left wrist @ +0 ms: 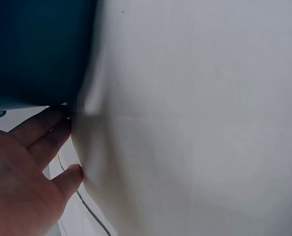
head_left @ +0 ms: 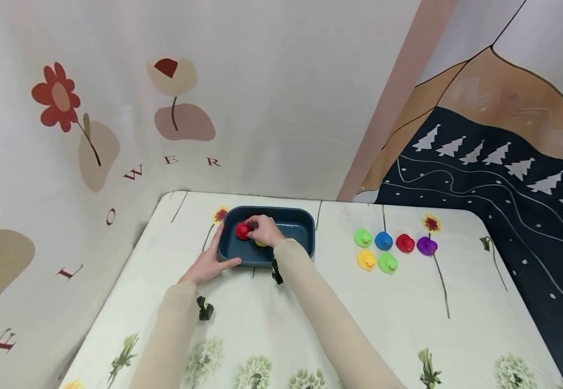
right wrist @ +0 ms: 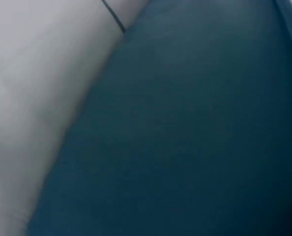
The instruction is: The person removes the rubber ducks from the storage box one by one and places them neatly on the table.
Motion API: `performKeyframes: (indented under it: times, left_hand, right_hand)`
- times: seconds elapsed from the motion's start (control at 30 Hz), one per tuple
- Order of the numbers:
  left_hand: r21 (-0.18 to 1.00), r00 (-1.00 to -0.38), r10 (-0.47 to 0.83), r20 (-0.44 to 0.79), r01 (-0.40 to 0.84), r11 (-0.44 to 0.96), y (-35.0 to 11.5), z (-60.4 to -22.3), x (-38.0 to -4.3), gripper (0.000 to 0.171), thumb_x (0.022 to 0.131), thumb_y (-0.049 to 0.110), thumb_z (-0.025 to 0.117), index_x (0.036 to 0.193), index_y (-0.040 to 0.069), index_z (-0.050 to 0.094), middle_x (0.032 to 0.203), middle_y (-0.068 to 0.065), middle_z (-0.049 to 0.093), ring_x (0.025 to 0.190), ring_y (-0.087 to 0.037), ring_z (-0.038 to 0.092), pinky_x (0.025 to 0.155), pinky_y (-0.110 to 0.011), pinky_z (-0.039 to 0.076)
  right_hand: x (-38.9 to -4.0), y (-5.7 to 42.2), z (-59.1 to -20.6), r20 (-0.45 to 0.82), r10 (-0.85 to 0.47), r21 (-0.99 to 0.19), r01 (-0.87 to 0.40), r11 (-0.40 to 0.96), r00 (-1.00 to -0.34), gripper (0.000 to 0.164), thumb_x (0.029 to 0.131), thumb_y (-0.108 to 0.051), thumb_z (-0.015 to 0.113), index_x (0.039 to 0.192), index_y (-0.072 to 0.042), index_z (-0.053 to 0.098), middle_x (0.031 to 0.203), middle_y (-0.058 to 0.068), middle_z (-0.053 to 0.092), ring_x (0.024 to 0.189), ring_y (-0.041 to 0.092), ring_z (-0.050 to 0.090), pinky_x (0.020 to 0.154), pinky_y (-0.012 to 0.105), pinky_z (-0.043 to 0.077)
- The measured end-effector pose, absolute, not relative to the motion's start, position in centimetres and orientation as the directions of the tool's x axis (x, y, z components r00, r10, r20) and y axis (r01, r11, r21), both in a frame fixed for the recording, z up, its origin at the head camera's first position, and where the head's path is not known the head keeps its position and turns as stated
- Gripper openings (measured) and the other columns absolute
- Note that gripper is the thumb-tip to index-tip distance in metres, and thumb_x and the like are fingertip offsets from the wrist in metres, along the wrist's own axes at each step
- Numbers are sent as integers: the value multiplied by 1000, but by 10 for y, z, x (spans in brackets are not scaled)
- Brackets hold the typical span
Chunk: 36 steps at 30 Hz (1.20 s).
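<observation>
A dark blue basin (head_left: pixel 291 209) stands on the table in the head view. My right hand (head_left: pixel 265 229) is inside it, its thumb and fingertips pinching a red rubber duck (head_left: pixel 242 231) toward the left end. Beneath that hand, a yellow rubber duck (head_left: pixel 260 243) shows in part. My left hand (head_left: pixel 207 266) spans the basin's near left corner, thumb along the front side and straight fingers against the left wall. In the left wrist view those fingers (left wrist: pixel 45 129) touch the outside of the basin. The right wrist view holds only the basin's blue wall (right wrist: pixel 185 123) and tablecloth.
Right of the basin, several rubber ducks sit in two short rows: green (head_left: pixel 362 237), blue (head_left: pixel 383 241), red (head_left: pixel 405 243) and purple (head_left: pixel 427 246) behind, yellow (head_left: pixel 366 260) and green (head_left: pixel 388 263) in front. A printed curtain (head_left: pixel 272 108) hangs behind the flower-patterned tablecloth (head_left: pixel 340 302).
</observation>
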<state>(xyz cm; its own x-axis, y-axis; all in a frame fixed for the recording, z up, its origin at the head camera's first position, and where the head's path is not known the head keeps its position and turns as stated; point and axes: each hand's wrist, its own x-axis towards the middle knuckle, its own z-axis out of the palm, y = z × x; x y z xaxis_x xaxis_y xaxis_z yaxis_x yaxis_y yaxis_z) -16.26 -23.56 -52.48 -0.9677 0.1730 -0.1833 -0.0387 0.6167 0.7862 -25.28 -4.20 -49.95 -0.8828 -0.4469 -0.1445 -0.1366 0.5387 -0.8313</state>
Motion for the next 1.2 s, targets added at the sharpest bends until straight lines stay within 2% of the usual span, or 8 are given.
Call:
performKeyframes:
  times: [0.1, 0.2, 0.5, 0.63, 0.77, 0.93, 1.07, 1.2]
  left_hand:
    - [789, -965, 178, -190, -42, 613, -236, -525, -163, 107, 87, 44, 71, 153, 36, -12, 161, -14, 3, 135, -49, 27, 103, -65, 28]
    - [795, -965, 181, -189, -42, 605, -236, -524, -164, 106, 87, 42, 71, 153, 36, -12, 161, -12, 3, 136, -48, 26, 104, -64, 27]
    - [780, -965, 173, -196, -46, 624, -231, -522, -163, 106, 87, 41, 71, 154, 36, -10, 159, -19, 11, 130, -50, 35, 102, -63, 31]
    - [779, -966, 166, -197, -51, 624, -231, -521, -162, 105, 88, 40, 71, 153, 37, -11, 158, -21, 12, 131, -50, 35, 102, -64, 30]
    - [786, -967, 166, -195, -53, 616, -234, -520, -162, 106, 88, 39, 71, 154, 35, -11, 160, -17, 7, 136, -49, 26, 104, -64, 26]
    - [791, -967, 178, -182, -37, 611, -236, -521, -164, 107, 87, 41, 71, 155, 30, -10, 160, -16, 5, 137, -48, 24, 105, -65, 25]
    - [776, -967, 170, -190, -42, 629, -236, -522, -164, 108, 85, 49, 71, 154, 33, -11, 159, -19, 10, 134, -49, 29, 103, -65, 28]
    - [768, -967, 163, -195, -47, 639, -236, -523, -163, 108, 85, 48, 71, 154, 34, -12, 157, -23, 15, 131, -51, 34, 102, -65, 30]
  right_hand:
    - [-254, -43, -502, -155, -437, -806, -142, 575, -886, 31, 90, -11, 70, 121, -8, 67, 120, 6, 64, 102, 19, 57, 90, 31, 48]
    - [-255, -45, -504, -149, -421, -793, -146, 592, -895, 31, 89, -14, 72, 119, -9, 68, 117, 5, 65, 109, 20, 52, 92, 34, 47]
    - [-252, -48, -509, -117, -369, -769, -151, 621, -922, 26, 87, -19, 74, 113, -13, 73, 108, 1, 66, 104, 19, 43, 84, 32, 46]
    - [-250, -48, -507, -95, -355, -764, -160, 625, -930, 24, 88, -19, 73, 111, -13, 73, 107, 2, 67, 104, 21, 43, 91, 39, 39]
    - [-249, -46, -502, -85, -374, -775, -175, 607, -923, 23, 88, -20, 72, 111, -13, 72, 108, 0, 68, 106, 20, 46, 98, 46, 32]
    - [-247, -42, -494, -48, -396, -823, -189, 536, -917, 22, 89, -18, 71, 110, -10, 71, 108, 2, 67, 100, 18, 55, 95, 39, 41]
    - [-242, -43, -485, -4, -431, -856, -220, 467, -902, 23, 90, -15, 70, 111, -6, 69, 111, 6, 66, 104, 22, 58, 88, 32, 49]
    - [-234, -45, -474, 29, -461, -867, -252, 431, -887, 24, 90, -13, 70, 113, -5, 68, 111, 6, 66, 110, 24, 57, 93, 33, 47]
